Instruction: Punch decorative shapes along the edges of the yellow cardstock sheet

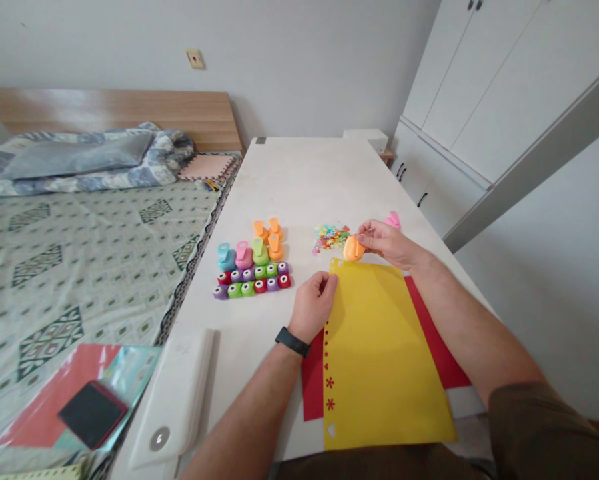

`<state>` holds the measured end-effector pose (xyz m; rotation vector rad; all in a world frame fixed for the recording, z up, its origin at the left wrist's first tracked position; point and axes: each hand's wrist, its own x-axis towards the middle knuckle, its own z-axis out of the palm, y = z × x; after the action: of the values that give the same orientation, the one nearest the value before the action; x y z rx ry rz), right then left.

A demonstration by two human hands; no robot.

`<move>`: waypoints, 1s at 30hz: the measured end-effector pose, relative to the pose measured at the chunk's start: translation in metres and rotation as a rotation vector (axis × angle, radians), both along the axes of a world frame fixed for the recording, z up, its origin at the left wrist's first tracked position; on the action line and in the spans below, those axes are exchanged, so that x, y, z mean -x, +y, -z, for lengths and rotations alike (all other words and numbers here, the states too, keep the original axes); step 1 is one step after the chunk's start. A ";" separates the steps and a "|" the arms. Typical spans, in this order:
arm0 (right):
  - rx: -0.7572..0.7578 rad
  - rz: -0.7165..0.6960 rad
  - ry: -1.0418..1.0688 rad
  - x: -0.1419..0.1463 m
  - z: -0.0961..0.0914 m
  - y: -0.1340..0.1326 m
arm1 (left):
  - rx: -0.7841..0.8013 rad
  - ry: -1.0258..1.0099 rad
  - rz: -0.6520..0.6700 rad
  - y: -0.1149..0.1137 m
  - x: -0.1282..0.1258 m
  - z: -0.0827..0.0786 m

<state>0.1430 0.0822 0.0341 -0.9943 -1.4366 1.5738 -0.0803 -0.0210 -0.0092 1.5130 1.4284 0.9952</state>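
My right hand (387,243) is shut on an orange craft punch (353,248), which it holds just above the top edge of a yellow paper sheet (379,360). My left hand (313,305) grips that sheet's left edge near its upper corner. A line of small punched shapes, including hearts and flowers, runs down this edge. Under the yellow sheet lies a red paper sheet (437,333), showing on both sides. Several coloured craft punches (252,263) stand in rows to the left of my left hand. A heap of tiny paper cut-outs (330,237) lies beyond the yellow sheet.
A pink craft punch (392,219) stands behind my right hand on the white table (299,180). A white flat case (172,400) lies near the table's left edge. A bed (94,267) runs alongside, holding paper sheets and a black pad (93,414). White cupboards (479,87) stand on the right.
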 end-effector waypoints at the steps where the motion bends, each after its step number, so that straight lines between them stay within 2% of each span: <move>1: 0.002 -0.001 -0.003 0.000 0.000 0.000 | 0.001 -0.002 -0.001 0.000 0.000 0.000; 16: -0.004 -0.006 0.015 -0.002 -0.005 -0.002 | -0.006 -0.013 0.000 0.001 0.000 0.005; 26: -0.009 -0.111 -0.067 0.004 -0.010 -0.009 | 0.000 -0.035 -0.005 0.002 0.001 0.008; 30: -0.038 -0.144 -0.111 0.006 -0.006 -0.010 | -0.002 -0.048 -0.009 0.003 0.001 0.011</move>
<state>0.1372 0.0721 0.0404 -0.9879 -1.6400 1.6081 -0.0812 -0.0185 -0.0206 1.4757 1.4015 1.0325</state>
